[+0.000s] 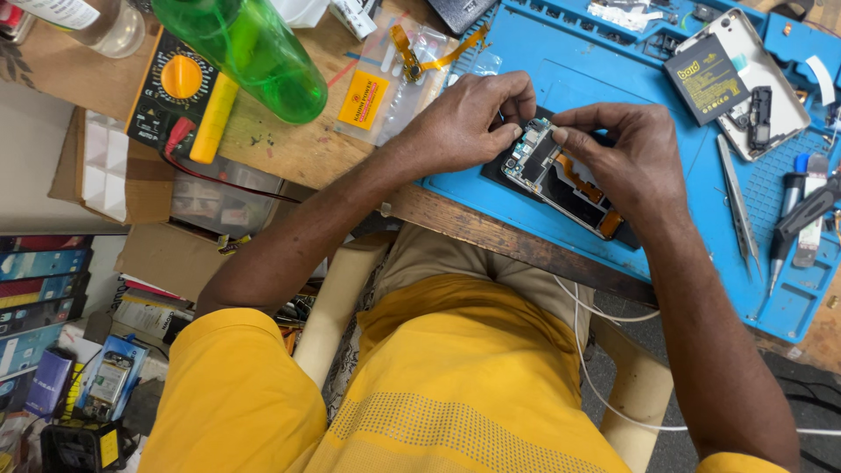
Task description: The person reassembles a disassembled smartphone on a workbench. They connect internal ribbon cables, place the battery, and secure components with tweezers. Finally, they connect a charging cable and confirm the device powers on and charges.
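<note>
phone's upper end: the opened phone [561, 180] is covered at its top by the fingers of both hands
left hand [464, 123]: fingertips tucked behind the phone, grip unclear
right hand [626, 158]: palm hides the phone's middle
green bottle [250, 48]: top cut off by the upper edge
screwdriver [802, 215]: handle runs off the right edge

The opened phone [561, 180] lies on the mat [639, 96], between both hands; tweezers [738, 206] lie at its three o'clock; the battery [705, 79] at one o'clock; the multimeter [175, 96] and bottle [254, 52] well apart at nine o'clock.
</note>
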A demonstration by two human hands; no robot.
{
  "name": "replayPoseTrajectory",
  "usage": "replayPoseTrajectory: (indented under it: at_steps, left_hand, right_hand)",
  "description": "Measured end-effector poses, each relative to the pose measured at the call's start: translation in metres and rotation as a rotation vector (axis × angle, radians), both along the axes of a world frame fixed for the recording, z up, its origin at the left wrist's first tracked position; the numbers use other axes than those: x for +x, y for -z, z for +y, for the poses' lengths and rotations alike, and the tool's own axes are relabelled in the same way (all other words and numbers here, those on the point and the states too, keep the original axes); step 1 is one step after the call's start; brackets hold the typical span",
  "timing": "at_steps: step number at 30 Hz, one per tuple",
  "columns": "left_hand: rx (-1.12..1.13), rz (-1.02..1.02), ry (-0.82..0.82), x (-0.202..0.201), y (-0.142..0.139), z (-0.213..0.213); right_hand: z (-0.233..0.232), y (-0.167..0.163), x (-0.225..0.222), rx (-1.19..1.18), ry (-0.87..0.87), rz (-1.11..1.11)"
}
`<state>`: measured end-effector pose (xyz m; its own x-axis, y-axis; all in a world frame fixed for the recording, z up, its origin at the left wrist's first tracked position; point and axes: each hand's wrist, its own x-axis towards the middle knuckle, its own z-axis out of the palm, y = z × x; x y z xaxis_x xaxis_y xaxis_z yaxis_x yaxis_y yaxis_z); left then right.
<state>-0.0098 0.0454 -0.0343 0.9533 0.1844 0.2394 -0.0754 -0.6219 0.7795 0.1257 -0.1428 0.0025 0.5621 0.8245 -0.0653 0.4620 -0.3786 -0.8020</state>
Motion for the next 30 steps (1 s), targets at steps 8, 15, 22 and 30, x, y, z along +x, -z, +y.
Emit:
replayPoseTrajectory:
  at_steps: [8, 15, 22, 30]
  left_hand:
    - [-0.03, 0.02, -0.004, 0.0, -0.004, 0.002]
    - [-0.01, 0.006, -0.005, -0.002, -0.016, -0.001]
    - [0.133, 0.024, -0.047, -0.029, -0.031, -0.013]
    - [0.627, 0.001, -0.064, -0.043, -0.02, -0.044]
  right_hand:
    - [0.003, 0.004, -0.003, -0.005, -0.078, -0.283]
    - [0.003, -0.001, -0.009, -0.043, -0.071, -0.382]
    - [-0.041, -0.009, -0.005, 0.165, -0.128, -0.551]
    - [-0.068, 0.0, -0.011, 0.02, -0.167, -0.606]
